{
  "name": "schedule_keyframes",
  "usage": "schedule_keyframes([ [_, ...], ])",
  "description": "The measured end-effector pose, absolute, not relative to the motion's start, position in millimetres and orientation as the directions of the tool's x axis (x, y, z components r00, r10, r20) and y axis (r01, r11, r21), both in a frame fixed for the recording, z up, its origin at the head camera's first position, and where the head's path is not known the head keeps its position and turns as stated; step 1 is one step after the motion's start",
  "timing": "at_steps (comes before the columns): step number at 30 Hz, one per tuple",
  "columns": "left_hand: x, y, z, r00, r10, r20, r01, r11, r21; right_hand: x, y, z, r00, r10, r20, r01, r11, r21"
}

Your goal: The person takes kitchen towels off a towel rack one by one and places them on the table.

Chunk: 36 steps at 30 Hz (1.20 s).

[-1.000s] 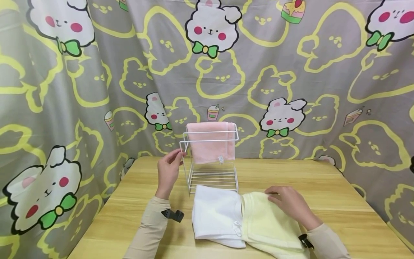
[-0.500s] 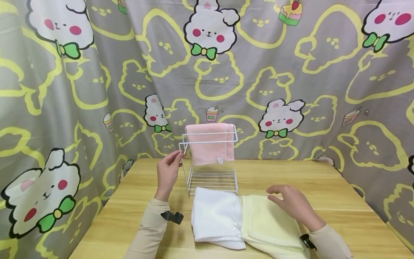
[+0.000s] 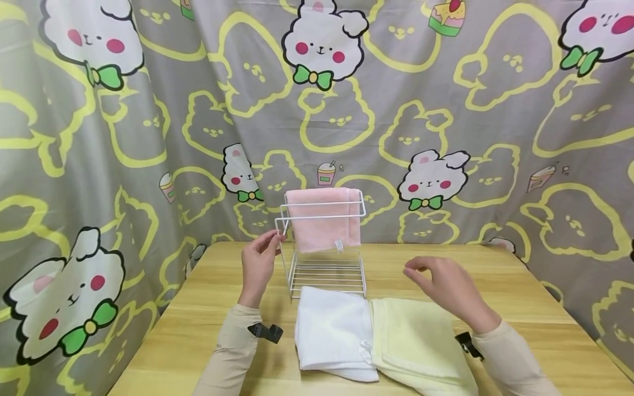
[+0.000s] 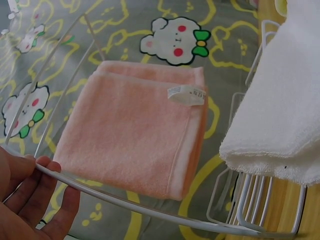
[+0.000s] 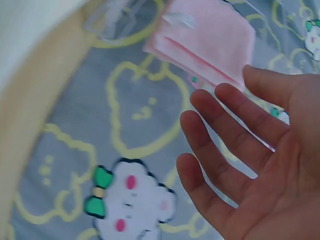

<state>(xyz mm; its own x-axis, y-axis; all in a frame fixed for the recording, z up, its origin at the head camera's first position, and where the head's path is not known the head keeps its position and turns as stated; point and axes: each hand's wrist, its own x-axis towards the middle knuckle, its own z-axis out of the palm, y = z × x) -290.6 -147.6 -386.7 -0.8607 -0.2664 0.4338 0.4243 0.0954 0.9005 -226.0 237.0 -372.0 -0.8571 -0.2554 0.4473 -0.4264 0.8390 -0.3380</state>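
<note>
My left hand (image 3: pixel 260 264) pinches the front left upright of a white wire rack (image 3: pixel 328 217) between thumb and fingers; the left wrist view shows the fingers (image 4: pixel 47 175) curled at the wire. Over the rack's back bar hangs a folded pink towel (image 3: pixel 322 231) with a small tag. My right hand (image 3: pixel 448 286) hovers to the right of the rack, its relaxed fingers holding nothing. Below it lies a folded yellow towel (image 3: pixel 421 341). A folded white towel (image 3: pixel 334 333) lies beside the yellow one, in front of the rack.
The rack stands on a wooden table (image 3: pixel 198 319) and has a wire shelf (image 3: pixel 327 275) low down. A grey patterned curtain (image 3: pixel 426 126) hangs behind the table and on both sides.
My right hand has lifted off the yellow towel and risen above it, away from its far edge. The left hand stays on the rack's upright.
</note>
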Motion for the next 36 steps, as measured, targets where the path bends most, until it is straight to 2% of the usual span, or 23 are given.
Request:
schedule_keyframes([
  [5, -290, -147, -387, -0.863, -0.264, 0.431, 0.423, 0.090, 0.902, -232, 229, -340, -0.807, -0.251, 0.535, -0.465, 0.827, -0.315],
  [10, -291, -147, -387, -0.866, -0.264, 0.424, 0.418, 0.083, 0.905, -246, 221, -317, -0.774, -0.275, 0.571, -0.519, 0.792, -0.322],
  [16, -291, -147, -387, -0.864, -0.273, 0.423, 0.413, 0.095, 0.906, -272, 208, -297, -0.778, -0.284, 0.561, -0.530, 0.776, -0.342],
  [23, -291, -146, -385, -0.865, -0.284, 0.414, 0.406, 0.089, 0.910, -297, 183, -276, -0.752, -0.292, 0.591, -0.570, 0.738, -0.361],
  [36, -290, -146, -385, -0.866, -0.283, 0.412, 0.406, 0.084, 0.910, -335, 139, -256, -0.777, -0.310, 0.547, -0.579, 0.692, -0.431],
])
